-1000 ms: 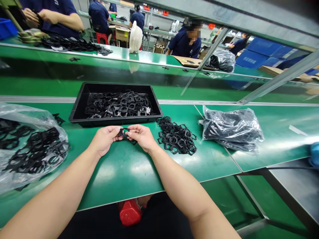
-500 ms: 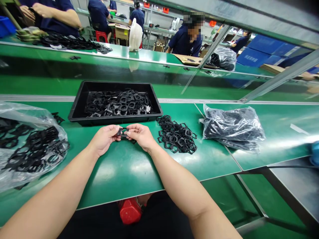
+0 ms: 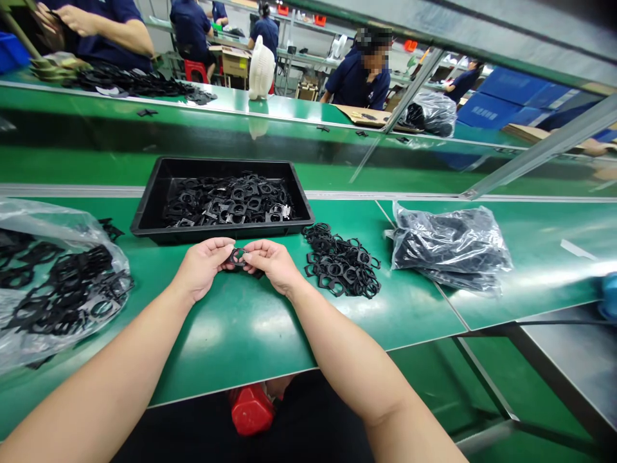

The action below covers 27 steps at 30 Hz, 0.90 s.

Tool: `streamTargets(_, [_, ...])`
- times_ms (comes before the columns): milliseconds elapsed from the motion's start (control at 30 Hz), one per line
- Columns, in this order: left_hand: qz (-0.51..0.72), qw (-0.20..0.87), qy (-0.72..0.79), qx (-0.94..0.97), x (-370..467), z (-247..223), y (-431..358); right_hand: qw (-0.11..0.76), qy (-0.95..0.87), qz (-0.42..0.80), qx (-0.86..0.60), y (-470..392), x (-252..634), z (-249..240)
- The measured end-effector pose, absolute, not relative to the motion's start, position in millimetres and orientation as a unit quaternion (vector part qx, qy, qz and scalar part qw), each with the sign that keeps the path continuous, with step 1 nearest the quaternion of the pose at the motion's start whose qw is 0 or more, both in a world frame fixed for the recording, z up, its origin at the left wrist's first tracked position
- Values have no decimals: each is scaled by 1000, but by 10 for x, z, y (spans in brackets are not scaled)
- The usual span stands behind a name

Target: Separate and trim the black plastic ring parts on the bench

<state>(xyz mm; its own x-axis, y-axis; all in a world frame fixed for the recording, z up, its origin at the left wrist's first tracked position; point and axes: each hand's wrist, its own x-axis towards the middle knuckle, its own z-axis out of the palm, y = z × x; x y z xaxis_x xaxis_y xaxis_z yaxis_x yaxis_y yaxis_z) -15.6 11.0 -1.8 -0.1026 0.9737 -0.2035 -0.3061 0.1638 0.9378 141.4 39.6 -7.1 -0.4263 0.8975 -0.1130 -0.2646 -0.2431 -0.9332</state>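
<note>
Just above the green bench, in front of the black tray, a small black ring-shaped part is held between both hands. The fingers of the left hand are closed on its left edge, and those of the right hand are pinched on its right edge. A loose pile of black parts is seen just to the right of the right hand. More such parts are held in the tray. A clear bag of parts is laid at the left, and another bag well to the right.
</note>
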Motion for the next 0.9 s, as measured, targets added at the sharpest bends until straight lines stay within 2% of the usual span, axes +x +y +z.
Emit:
streamTargets(100, [542,570,507,352,-132,7,93,413,-432,735,-319,397,1434,-54])
streamTargets(233, [498,626,482,357,-168,29,76,401,-451,744,-288,386,1444,-56])
streamTargets(500, [426,700,430,379,-182,40,45,428,-582,589,-362,388,1420,-120])
streamTargets(733, [425,714,411,376,-193,43,17,491,-706,361,-361,364,1455,-68])
streamTargets(900, [417,728,397,372,-183,59,13,502,-732,314,-337,322,1471,-49])
